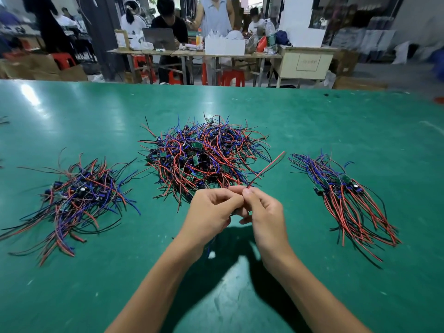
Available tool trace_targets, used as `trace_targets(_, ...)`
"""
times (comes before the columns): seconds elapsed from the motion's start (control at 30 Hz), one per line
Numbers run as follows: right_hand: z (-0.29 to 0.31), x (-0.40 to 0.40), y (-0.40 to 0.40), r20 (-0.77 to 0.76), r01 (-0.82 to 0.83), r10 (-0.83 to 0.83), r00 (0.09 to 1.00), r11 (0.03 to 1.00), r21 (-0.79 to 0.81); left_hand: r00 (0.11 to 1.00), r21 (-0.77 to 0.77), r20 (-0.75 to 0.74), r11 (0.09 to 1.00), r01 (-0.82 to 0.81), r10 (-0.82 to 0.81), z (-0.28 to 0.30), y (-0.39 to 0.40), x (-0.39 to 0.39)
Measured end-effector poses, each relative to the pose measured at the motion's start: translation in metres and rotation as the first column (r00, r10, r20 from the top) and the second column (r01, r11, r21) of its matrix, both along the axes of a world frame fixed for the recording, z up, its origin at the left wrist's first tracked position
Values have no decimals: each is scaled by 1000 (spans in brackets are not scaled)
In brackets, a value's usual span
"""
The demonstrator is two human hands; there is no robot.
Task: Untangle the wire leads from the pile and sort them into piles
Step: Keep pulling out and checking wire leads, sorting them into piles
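Red-and-black lead (pixel 265 169) is pinched by both the left hand (pixel 211 210) and right hand (pixel 263 210) near the table's (pixel 240 308) front edge; next, probably freeing it and laying it on a sorted pile (pixel 348 198).

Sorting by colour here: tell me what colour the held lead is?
Red, pinched by both hands; head view.
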State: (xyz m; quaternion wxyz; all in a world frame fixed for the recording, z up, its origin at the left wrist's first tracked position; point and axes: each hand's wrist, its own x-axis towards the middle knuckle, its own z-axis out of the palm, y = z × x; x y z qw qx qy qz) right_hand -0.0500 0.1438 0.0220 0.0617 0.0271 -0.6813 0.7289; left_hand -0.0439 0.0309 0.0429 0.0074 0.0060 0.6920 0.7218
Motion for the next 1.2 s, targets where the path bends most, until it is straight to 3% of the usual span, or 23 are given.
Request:
trace_targets(0.13,6,-3,1,108,72,-55,993,984,-163,997,-18,-60,998,56,-57,1,6,3)
trace_targets(0.37,15,-21,34,295,226,-158,942,951,-212,977,-284,-19,938,198,-212,2,-2,3)
trace_targets(0.47,15,-26,46,435,211,-44,899,915,-344,965,-321,-4,914,248,-263,5,-1,6)
trace_targets(0.6,14,-29,56,569,225,196,799,780,-584,957,-327,28,903,280,-287,6,-2,6)
trace_targets(0.63,13,-30,57,567,231,191,801,776,-587,955,-329,33,899,289,-294,5,-2,6)
trace_targets(0.7,12,-29,59,500,214,50,865,863,-457,949,-321,48,895,311,-313,4,-4,6)
trace_targets(0.77,10,-30,63,316,189,-79,946,922,-337,936,-262,47,900,348,-348,3,-8,6)
trace_targets(0.83,10,-30,63,227,126,-53,973,940,-319,937,-147,25,925,349,-349,4,-12,6)
trace_targets(0.93,6,-25,47,144,51,-37,989,994,-96,958,163,2,946,282,-286,12,-16,1)
trace_targets(1.0,-5,-18,31,-54,-34,43,998,989,143,974,424,43,887,184,-223,17,-18,-3)
trace_targets(1.07,-13,-8,16,-172,-133,195,966,938,321,973,637,104,765,95,-208,22,-23,-4)
trace_targets(1.13,-13,1,7,-197,-157,233,952,929,336,973,725,149,689,15,-179,25,-28,-3)
trace_targets(1.2,-9,5,3,-221,-119,181,958,956,269,978,717,169,696,-39,-119,25,-30,-2)
